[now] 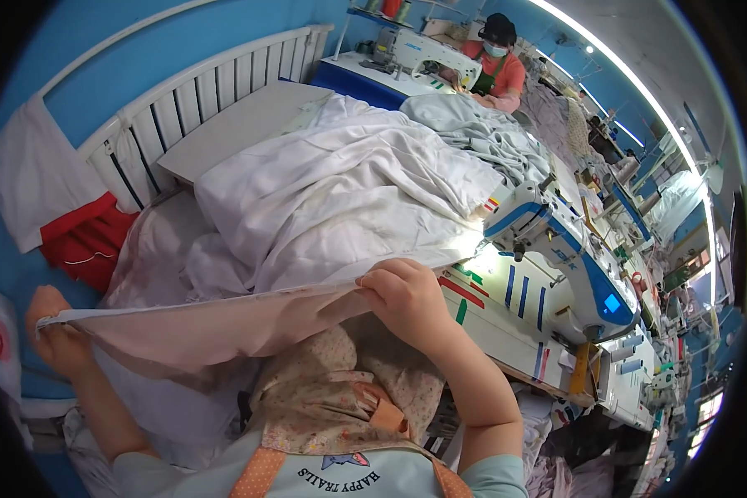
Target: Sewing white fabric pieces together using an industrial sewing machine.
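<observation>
A long edge of white fabric [224,328] is stretched between my two hands, in front of my body. At the far left my left hand [54,328] grips one end of this edge, fingers closed round it. My right hand [407,299] pinches the same edge near the sewing machine's table. From there the cloth runs on to the lit needle area of a white and blue sewing machine [556,249]. Beyond the edge, a big rumpled heap of white fabric [349,183] covers the work surface. Part of the fabric hangs down over my lap.
A white railing [216,87] bounds the left side, with white and red cloth [87,241] hanging there. Coloured tape strips [519,295] mark the machine table [494,332]. Grey-green fabric [473,124] lies farther back, where a masked co-worker [498,70] sits at another sewing machine [432,58].
</observation>
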Demonstrator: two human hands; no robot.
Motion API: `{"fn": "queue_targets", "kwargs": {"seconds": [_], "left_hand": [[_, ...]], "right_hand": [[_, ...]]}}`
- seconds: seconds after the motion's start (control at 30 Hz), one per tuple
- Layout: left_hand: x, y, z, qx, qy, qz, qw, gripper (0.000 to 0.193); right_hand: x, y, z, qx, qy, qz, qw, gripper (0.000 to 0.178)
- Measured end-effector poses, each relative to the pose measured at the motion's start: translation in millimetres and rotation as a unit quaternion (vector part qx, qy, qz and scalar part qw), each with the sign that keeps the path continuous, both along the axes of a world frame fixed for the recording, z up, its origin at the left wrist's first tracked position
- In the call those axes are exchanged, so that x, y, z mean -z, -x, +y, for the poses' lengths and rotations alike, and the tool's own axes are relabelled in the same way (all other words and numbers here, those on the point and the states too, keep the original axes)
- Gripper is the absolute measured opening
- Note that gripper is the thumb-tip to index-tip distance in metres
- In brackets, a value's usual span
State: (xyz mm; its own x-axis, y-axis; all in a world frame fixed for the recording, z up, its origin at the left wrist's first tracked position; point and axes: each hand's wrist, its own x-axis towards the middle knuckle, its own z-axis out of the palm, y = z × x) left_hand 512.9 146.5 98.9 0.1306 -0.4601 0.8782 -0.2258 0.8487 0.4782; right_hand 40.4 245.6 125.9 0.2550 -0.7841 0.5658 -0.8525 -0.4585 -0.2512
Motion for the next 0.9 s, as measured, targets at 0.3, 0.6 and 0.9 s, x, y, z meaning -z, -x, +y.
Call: {"fn": "queue_targets", "kwargs": {"seconds": [0.3, 0.6, 0.9], "left_hand": [[-57, 139, -20, 0.170, -0.059, 0.029, 0.983, 0.019], [69, 377, -48, 0.234, -0.077, -0.446, 0.860, 0.013], [103, 381, -100, 0.118, -0.089, -0.509, 0.848, 0.008]], "right_hand": [[10, -6, 89, 0.114, -0.043, 0.017, 0.992, 0.034], [118, -12, 179, 0.346, -0.076, -0.355, 0.865, 0.020], [154, 20, 187, 0.316, -0.223, -0.462, 0.798, 0.012]]}}
